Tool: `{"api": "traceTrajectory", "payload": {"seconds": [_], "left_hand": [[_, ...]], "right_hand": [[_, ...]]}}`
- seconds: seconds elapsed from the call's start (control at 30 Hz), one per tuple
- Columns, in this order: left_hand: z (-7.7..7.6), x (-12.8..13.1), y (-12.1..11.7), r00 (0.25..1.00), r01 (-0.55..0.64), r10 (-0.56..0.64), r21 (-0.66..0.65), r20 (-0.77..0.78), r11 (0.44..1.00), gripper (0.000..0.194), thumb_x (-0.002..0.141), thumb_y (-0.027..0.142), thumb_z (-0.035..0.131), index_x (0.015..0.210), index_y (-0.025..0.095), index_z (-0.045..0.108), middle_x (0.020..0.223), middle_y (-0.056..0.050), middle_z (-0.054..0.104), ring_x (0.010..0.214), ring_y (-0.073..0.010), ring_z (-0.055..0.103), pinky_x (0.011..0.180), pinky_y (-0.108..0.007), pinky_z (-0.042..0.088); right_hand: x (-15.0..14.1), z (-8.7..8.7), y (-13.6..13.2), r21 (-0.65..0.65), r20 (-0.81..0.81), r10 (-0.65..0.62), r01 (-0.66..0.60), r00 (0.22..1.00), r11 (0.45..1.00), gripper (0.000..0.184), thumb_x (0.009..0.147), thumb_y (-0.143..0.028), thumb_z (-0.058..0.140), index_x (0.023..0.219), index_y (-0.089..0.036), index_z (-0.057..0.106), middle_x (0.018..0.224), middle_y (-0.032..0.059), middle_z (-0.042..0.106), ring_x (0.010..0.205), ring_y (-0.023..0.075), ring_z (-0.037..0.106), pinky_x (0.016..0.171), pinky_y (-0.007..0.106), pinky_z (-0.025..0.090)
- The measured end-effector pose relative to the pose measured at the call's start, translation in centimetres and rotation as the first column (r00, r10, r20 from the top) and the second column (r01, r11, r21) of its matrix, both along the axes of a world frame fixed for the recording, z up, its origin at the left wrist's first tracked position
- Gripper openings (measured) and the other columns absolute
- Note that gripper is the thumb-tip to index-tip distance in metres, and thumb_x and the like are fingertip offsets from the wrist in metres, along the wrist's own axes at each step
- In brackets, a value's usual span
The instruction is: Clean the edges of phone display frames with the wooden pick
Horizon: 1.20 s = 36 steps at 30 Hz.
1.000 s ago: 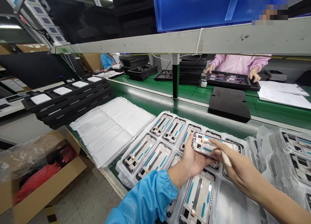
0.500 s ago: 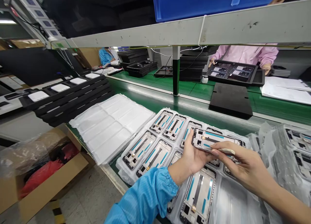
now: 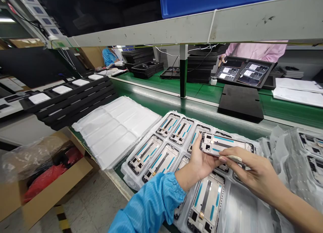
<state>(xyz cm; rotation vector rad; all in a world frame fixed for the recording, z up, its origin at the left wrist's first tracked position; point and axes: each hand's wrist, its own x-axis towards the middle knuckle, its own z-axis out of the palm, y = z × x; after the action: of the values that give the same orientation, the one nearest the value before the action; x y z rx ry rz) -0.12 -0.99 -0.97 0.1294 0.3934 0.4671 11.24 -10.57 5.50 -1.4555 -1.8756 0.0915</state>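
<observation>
"What do you see on the head camera?"

"That's my only view. In the lower middle, the left hand [image 3: 202,165] cradles a phone display frame [image 3: 227,144] on its palm, with the thumb up against the frame's edge. The right hand [image 3: 254,175] pinches a white swab [image 3: 233,159] between thumb and forefinger, just at the frame's lower edge."

"How many frames are below them?"

"I count about ten in the white plastic tray [image 3: 127,174], some partly hidden by the hands and the blue sleeve [image 3: 148,206]. At least two more lie in a second tray [image 3: 297,138] at the right edge."

"What's around that?"

"At upper left, four white pads [image 3: 62,89] sit on stacked black trays [image 3: 75,106]. At lower left there's a cardboard box [image 3: 55,192] holding a red bag [image 3: 45,180]. Across the green conveyor belt [image 3: 202,93], a co-worker in pink [image 3: 254,51] has a hand [image 3: 221,59] on a black tray [image 3: 267,74] of about six phone screens [image 3: 248,73]. A grey shelf rail [image 3: 161,36] blocks part of my view of that co-worker."
</observation>
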Motion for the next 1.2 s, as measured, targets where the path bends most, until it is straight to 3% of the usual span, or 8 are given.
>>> {"api": "traceTrajectory", "payload": {"seconds": [0.23,0.4,0.53,0.77,0.83,0.93,1.1,1.2], "left_hand": [[0.0,0.0,0.0,1.0,0.004,-0.004,-0.019,0.016,1.0,0.065,0.087,0.066,0.048,0.111,0.009,0.068,0.091,-0.014,0.072,0.063,-0.0183,0.06,0.05,-0.026,0.044],[0.7,-0.1,0.0,0.999,0.031,-0.032,-0.043,-0.022,0.999,0.069,0.087,0.068,0.044,0.112,0.008,0.068,0.086,-0.015,0.071,0.052,-0.0162,0.052,0.043,-0.025,0.035],[0.6,-0.1,0.0,0.999,0.043,-0.043,-0.047,-0.007,0.998,0.071,0.087,0.068,0.044,0.112,0.006,0.068,0.087,-0.015,0.071,0.054,-0.016,0.053,0.042,-0.025,0.034],[-0.4,0.1,0.1,0.999,0.027,-0.027,0.013,0.033,1.0,0.07,0.084,0.067,0.052,0.114,0.006,0.067,0.093,-0.017,0.071,0.068,-0.0204,0.061,0.055,-0.028,0.047],[-0.4,0.1,0.1,0.999,0.032,-0.033,0.031,0.03,0.999,0.07,0.083,0.068,0.052,0.115,0.007,0.066,0.097,-0.017,0.071,0.069,-0.0213,0.062,0.06,-0.03,0.049],[-0.2,0.0,0.0,1.0,0.029,-0.029,0.054,-0.004,0.998,0.067,0.085,0.067,0.05,0.116,0.01,0.066,0.103,-0.016,0.071,0.076,-0.0239,0.065,0.07,-0.035,0.051],[0.1,-0.1,0.2,0.999,0.039,-0.037,0.075,-0.028,0.996,0.064,0.09,0.064,0.044,0.119,0.011,0.064,0.103,-0.016,0.071,0.08,-0.0256,0.067,0.068,-0.036,0.052],[0.4,-0.1,0.2,0.999,0.035,-0.034,0.031,-0.031,0.999,0.059,0.091,0.059,0.047,0.12,0.01,0.064,0.101,-0.015,0.071,0.074,-0.0231,0.066,0.058,-0.03,0.05]], "right_hand": [[0.1,-0.4,-0.1,0.024,0.046,0.046,-0.048,0.998,0.999,0.014,0.095,-0.021,0.053,0.094,-0.025,0.066,0.092,0.0036,0.073,0.081,0.0158,0.07,0.069,0.025,0.057],[0.2,-0.6,-0.3,-0.022,0.066,0.125,-0.124,0.99,0.992,0.02,0.095,-0.018,0.049,0.102,-0.026,0.066,0.098,0.005,0.071,0.084,0.0156,0.07,0.069,0.024,0.058],[0.2,-0.6,-0.2,-0.015,0.065,0.151,-0.15,0.986,0.989,0.021,0.095,-0.017,0.047,0.103,-0.026,0.065,0.097,0.0049,0.071,0.083,0.0153,0.07,0.068,0.023,0.058],[-0.1,-0.4,-0.1,0.061,0.082,0.06,-0.065,0.995,0.996,0.013,0.095,-0.019,0.052,0.095,-0.025,0.063,0.09,0.0031,0.071,0.078,0.0156,0.069,0.066,0.024,0.055],[-0.1,-0.4,-0.4,0.109,0.101,0.007,-0.018,0.995,0.994,0.013,0.094,-0.019,0.055,0.1,-0.026,0.064,0.089,0.0032,0.07,0.076,0.0158,0.069,0.064,0.024,0.054],[0.1,-0.6,-0.9,0.181,0.116,-0.122,0.1,0.986,0.978,0.025,0.094,-0.018,0.053,0.117,-0.028,0.059,0.092,0.0029,0.071,0.073,0.0156,0.069,0.061,0.024,0.052],[1.0,-1.4,-0.1,0.146,0.172,-0.243,0.219,0.955,0.965,0.018,0.097,-0.028,0.051,0.113,-0.024,0.057,0.108,0.0078,0.071,0.094,0.0228,0.069,0.079,0.034,0.054],[1.3,-1.8,0.7,0.067,0.257,-0.23,0.22,0.939,0.973,0.035,0.086,-0.039,0.068,0.112,-0.019,0.055,0.115,0.0137,0.068,0.109,0.0311,0.063,0.09,0.046,0.05]]}}
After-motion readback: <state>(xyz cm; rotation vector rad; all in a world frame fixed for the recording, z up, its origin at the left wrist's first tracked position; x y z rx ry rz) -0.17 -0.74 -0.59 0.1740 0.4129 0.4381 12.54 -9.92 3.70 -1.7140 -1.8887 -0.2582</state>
